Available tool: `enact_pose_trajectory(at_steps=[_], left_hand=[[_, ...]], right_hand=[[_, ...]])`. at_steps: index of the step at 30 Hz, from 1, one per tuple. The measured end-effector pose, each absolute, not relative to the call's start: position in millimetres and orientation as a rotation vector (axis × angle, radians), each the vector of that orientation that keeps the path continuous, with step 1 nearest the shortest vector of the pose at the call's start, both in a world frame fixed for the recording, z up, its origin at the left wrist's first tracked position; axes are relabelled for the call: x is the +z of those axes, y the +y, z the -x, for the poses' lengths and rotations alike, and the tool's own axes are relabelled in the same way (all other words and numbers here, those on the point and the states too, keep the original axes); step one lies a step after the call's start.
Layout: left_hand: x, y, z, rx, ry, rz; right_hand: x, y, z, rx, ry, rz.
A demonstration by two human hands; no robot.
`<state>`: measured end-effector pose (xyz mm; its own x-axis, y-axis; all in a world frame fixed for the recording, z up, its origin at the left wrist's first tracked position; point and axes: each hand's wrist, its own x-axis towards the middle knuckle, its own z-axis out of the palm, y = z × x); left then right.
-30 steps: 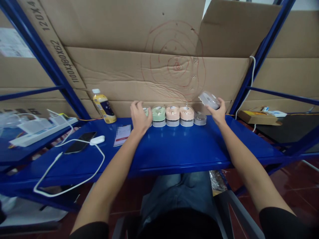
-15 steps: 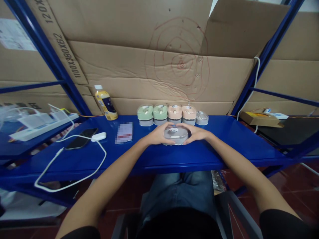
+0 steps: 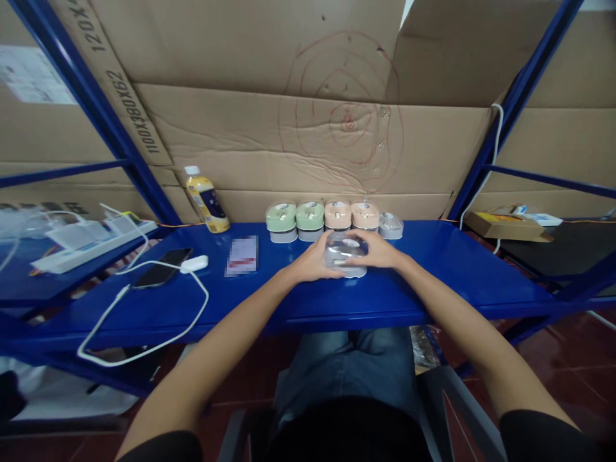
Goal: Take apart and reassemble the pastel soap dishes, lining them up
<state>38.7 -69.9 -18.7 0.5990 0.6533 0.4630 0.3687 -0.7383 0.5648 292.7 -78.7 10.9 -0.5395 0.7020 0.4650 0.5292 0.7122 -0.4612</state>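
Note:
Near the middle of the blue table I have a grey container with a clear lid (image 3: 338, 249) between both hands. My left hand (image 3: 312, 262) is wrapped round its left side, thumb along the lower front edge. My right hand (image 3: 380, 249) reaches over the right side, with fingers on the top and front of the lid. A whitish base edge shows below the lid at the front right. Just behind stand two green containers (image 3: 282, 219) and two peach containers (image 3: 364, 217), each over a grey lower part. A lower grey container (image 3: 391, 226) ends the row.
A yellow drink bottle (image 3: 206, 200) leans by the cardboard backing (image 3: 231, 141). To the left lie a blurred card (image 3: 242, 255), a dark phone (image 3: 162, 268) and a white cable (image 3: 199, 308). A power strip (image 3: 91, 247) sits at far left, an open carton (image 3: 507, 226) at far right.
My right hand has shifted from the container's right side onto its lid top and front. The container has moved slightly right and turned a little. My left hand still holds its left side.

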Motion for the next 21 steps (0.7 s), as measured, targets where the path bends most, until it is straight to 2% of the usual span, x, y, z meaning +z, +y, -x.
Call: enact_pose_trajectory(at_steps=[8,18,21], left_hand=[[-13.8,-78.6,-38.8,0.777,0.908,-2.609],[2.3,-59.9,-10.6,1.094,1.155,-2.437],[4.1,-53.1,-0.3,1.061,1.227,-2.467]], right_hand=[[14.3,-54.0,-360.1,0.444,-1.951,1.195],[16.1,-54.3,-361.3,0.501,-1.936,1.219],[15.6,-53.3,-364.1,0.53,-1.923,1.246]])
